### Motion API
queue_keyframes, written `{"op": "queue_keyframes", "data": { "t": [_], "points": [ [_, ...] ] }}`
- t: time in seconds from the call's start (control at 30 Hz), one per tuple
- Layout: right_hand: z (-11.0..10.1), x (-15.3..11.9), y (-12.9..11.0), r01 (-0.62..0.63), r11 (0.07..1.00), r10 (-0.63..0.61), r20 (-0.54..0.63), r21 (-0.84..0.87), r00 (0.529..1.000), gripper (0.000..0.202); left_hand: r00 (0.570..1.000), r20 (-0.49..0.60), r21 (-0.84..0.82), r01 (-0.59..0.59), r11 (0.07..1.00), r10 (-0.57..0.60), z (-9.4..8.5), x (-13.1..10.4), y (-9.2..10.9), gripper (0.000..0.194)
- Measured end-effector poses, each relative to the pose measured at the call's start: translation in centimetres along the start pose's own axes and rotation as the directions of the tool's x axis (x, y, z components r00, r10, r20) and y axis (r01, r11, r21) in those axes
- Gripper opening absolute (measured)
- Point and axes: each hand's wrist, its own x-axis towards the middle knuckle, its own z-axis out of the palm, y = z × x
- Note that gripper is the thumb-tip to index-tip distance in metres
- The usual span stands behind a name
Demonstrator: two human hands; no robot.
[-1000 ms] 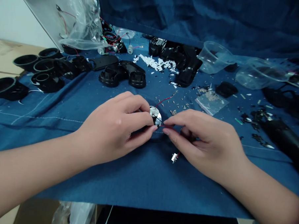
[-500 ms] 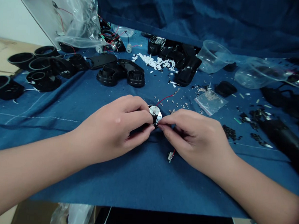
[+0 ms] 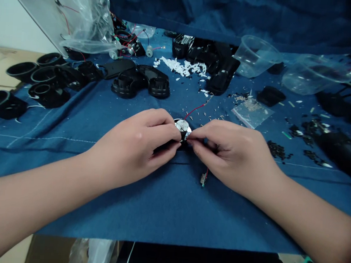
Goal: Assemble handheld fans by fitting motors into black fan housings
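Note:
Thumb and fingers of my left hand (image 3: 140, 141) are closed on the left side of a small round silver motor (image 3: 182, 125) set in a dark mount. A red wire (image 3: 195, 109) with a bare-looking end sticks out behind the motor. My right hand (image 3: 229, 149) pinches at the motor's right edge, its fingertips touching or almost touching it; what lies between them is too small to make out. Below the right hand, a little circuit board (image 3: 203, 179) hangs or lies on a red wire that runs up under the fingers.
Black round housings (image 3: 46, 95) and black handle shells (image 3: 158, 82) lie left and behind. White small parts (image 3: 182, 67), loose screws, a zip bag (image 3: 252, 111) of screws, clear plastic cups (image 3: 256, 59) and black bits (image 3: 278, 149) are spread behind and right on the blue cloth (image 3: 160, 208).
The view has shifted slightly. Both hands stay at the motor, and its face now tips a little more upward. The right fingertips have moved slightly along its edge.

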Motion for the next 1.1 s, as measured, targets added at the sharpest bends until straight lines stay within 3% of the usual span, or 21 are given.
{"op": "queue_keyframes", "data": {
  "t": [0.87,1.1],
  "points": [
    [-0.02,0.28,0.21,-0.024,1.000,0.024,0.019,0.019,1.000,0.017,1.000,0.016,0.052,0.026,0.998,-0.027,0.08,0.02,0.25,0.018],
    [0.20,0.15,0.39,-0.037,0.999,0.036,0.028,0.022,0.999,0.018,1.000,-0.012,0.146,0.025,0.989,-0.023,0.19,-0.02,0.57,0.018]
  ]
}}
